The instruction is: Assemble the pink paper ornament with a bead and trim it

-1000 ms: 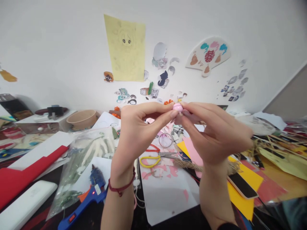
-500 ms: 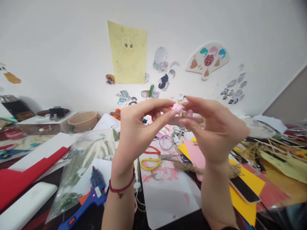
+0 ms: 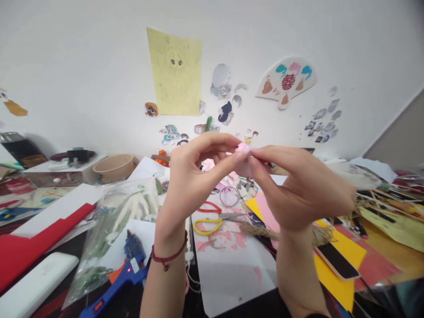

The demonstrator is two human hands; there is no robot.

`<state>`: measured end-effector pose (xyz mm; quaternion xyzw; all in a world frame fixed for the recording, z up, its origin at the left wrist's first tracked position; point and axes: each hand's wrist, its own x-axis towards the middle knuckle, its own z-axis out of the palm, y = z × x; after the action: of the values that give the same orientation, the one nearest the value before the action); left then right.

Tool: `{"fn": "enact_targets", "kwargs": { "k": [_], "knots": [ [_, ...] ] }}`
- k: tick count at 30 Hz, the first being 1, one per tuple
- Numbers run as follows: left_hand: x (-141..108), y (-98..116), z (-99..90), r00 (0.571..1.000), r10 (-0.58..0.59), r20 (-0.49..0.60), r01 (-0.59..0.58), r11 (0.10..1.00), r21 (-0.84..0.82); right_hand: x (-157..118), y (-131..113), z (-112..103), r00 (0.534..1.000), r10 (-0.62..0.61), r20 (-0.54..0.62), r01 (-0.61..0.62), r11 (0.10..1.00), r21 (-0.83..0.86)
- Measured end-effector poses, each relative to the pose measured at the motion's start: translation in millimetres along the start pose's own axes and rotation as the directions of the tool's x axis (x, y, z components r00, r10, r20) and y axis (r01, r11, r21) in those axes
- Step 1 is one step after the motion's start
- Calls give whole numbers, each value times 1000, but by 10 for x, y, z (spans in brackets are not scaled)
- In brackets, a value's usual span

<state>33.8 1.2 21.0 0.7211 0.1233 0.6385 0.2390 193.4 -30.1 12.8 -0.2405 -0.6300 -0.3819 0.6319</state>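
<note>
Thumb and fingers of my left hand (image 3: pixel 195 172) close on a small pink craft piece (image 3: pixel 243 148), raised in front of the wall. From the other side my right hand (image 3: pixel 291 185) pinches at the piece's right edge with thumb and forefinger. Much of the piece is hidden by the fingertips, so its full shape cannot be made out. Below the hands, scissors (image 3: pixel 208 225) with red and yellow handles lie on a white sheet (image 3: pixel 235 282) scattered with pink paper scraps. Behind them stands a small round ring-shaped item (image 3: pixel 229 196).
A blue hot glue gun (image 3: pixel 124 278) with a lit red light lies at lower left, near a white power bank (image 3: pixel 39 285). A phone (image 3: pixel 338 261) rests on yellow paper at right. Twine (image 3: pixel 258 230), a wooden bowl (image 3: pixel 114 167) and a plastic bag (image 3: pixel 109 234) crowd the table.
My right hand has turned, its thumb and forefinger coming together at the pink piece. The piece has been tilted, and its flat pink part no longer shows edge-on between my hands.
</note>
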Motion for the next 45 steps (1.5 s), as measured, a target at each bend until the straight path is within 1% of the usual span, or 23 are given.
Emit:
{"fn": "enact_targets", "kwargs": {
  "k": [2, 5, 7, 9, 12, 15, 17, 19, 21, 25, 31, 34, 41, 44, 45],
  "knots": [
    [-4, 9, 10, 999, -33, 14, 33, 999, -30, 2, -7, -1, 999, 33, -21, -32, 999, 26],
    [-8, 22, 14, 997, -56, 45, 59, 995, -76, -7, -17, -10, 990, 133, -49, -128, 988, 85],
    [-8, 19, 14, 996, -69, 62, 76, 989, -123, -14, -23, -15, 981, 191, -26, -185, 973, 135],
    [-6, 8, 15, 995, -78, 65, 87, 984, -155, -15, -29, -12, 976, 217, 1, -213, 959, 189],
    [0, -2, 21, 998, -61, 30, 64, 989, -132, -10, -32, 8, 969, 245, 24, -243, 938, 247],
    [3, 17, 32, 999, -42, -8, 41, 996, -83, -8, -18, 29, 978, 205, 31, -207, 958, 199],
    [0, 40, 40, 999, -38, -5, 38, 996, -80, -8, -1, 33, 988, 151, 26, -153, 981, 121],
    [-7, 60, 50, 1000, -29, 13, 30, 994, -101, -9, 16, 29, 994, 107, 11, -107, 991, 79],
    [-15, 74, 58, 1000, -16, 12, 17, 996, -91, -11, 25, 20, 996, 89, 14, -90, 995, 50],
    [-29, 92, 70, 1000, 17, -12, -17, 999, 46, -12, 12, -4, 999, 52, 6, -52, 998, -25],
    [-36, 112, 83, 995, 94, -44, -85, 980, 178, 11, -15, -3, 999, 44, 26, -42, 997, -68],
    [-40, 112, 82, 993, 108, -40, -97, 971, 218, 19, -12, 13, 1000, 10, -2, -10, 999, -54],
    [-50, 108, 77, 989, 136, -51, -114, 943, 313, 13, -36, 4, 1000, 1, 15, 0, 998, -64],
    [-54, 104, 84, 988, 140, -58, -113, 935, 335, 7, -43, 4, 998, 21, 51, -18, 998, -60],
    [-56, 102, 86, 988, 141, -64, -111, 935, 338, 4, -38, 11, 999, 22, 47, -19, 998, -59]
  ]
}}
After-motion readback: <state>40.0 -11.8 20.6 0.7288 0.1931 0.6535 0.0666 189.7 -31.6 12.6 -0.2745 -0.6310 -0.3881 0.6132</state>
